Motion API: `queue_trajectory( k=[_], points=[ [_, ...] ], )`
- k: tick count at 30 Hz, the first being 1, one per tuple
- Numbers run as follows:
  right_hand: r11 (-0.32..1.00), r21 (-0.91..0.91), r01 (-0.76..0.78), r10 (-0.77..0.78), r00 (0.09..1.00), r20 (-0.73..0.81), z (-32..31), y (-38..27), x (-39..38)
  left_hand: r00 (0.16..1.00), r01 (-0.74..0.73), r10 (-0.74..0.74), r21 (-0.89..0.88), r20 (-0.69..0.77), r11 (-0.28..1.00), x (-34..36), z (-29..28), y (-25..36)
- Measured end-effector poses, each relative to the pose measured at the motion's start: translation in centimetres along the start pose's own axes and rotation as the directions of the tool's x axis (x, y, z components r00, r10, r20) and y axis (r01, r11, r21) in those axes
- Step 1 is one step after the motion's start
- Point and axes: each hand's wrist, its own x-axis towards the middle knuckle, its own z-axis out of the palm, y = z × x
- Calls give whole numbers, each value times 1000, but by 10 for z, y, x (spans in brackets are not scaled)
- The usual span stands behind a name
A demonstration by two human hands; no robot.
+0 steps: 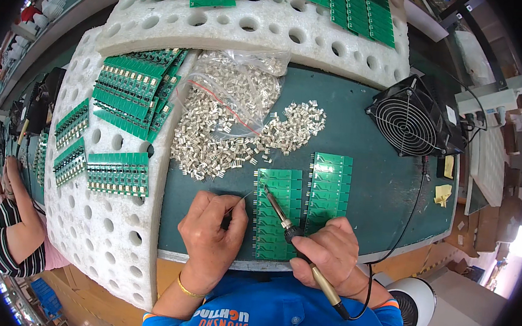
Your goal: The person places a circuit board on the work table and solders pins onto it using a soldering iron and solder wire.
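My left hand (212, 232) is closed on a thin solder wire (240, 200), which reaches toward the left edge of a green circuit board panel (277, 237). My right hand (327, 255) grips a soldering iron (321, 282), angled up-left with its tip at that panel's upper left. A second green panel (329, 183) lies just to the right. Above my left hand, a heap of small silvery connectors (204, 153) spreads around an open clear bag (230, 82) of similar parts on the dark green mat (192, 191).
Perforated white foam boards at left (110, 243) and back (233, 40) hold many green boards (126, 93). A black fan (406, 121) stands right, with cables and yellow pads (442, 194). A co-worker's arm (22, 207) is at far left. A white round object (414, 304) sits lower right.
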Motion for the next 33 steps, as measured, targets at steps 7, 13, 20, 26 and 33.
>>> queue_trajectory(
  k=[7, 13, 20, 26, 33],
  points=[
    [997, 58, -43, 44, 999, -23, -1, 0, -3, 998, 65, -65, -14, 7, 998, -4, -2, 2],
    [998, 58, -32, 35, 999, -40, 1, 0, -2, 999, 33, -33, -60, -12, 998, -5, 3, 1],
    [997, 64, -38, 41, 999, -35, 4, 0, 1, 1000, 23, -24, -57, -15, 998, -5, 5, 1],
    [997, 69, -41, 43, 999, -29, 4, 0, 3, 1000, 26, -27, -44, -12, 999, -5, 6, 1],
    [997, 62, -38, 40, 999, -31, 5, 1, 2, 1000, 9, -10, -31, -12, 999, -5, 8, 0]
  ],
)
